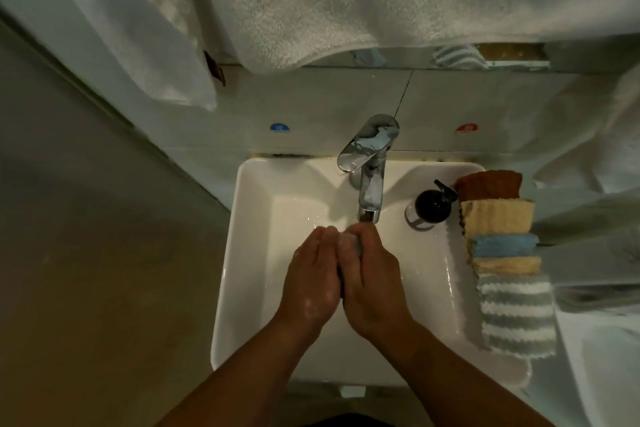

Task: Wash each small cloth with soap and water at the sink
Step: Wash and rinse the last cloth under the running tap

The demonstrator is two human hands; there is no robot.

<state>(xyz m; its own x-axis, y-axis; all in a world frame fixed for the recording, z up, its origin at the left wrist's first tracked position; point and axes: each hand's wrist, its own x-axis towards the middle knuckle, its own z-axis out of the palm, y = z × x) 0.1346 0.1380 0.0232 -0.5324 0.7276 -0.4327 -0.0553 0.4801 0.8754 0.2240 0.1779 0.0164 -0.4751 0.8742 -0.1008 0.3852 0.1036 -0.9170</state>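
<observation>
hands: left grip (310, 274) curled round cloth (348, 241), suds on its back; right grip (372, 282) curled round the same cloth, pressed against left | cloth: squeezed between both, over sink (242, 218), just below tap (370, 198) | pile (502, 253): folded cloths on right sink rim, beside soap bottle (431, 206)

Dim light is falling over the pale tiled wall (311, 104), where a blue sticker (280, 127) and a red sticker (467, 128) are showing. White towels (346, 3) are hanging above, and brownish floor (86, 253) is stretching along the left.
</observation>
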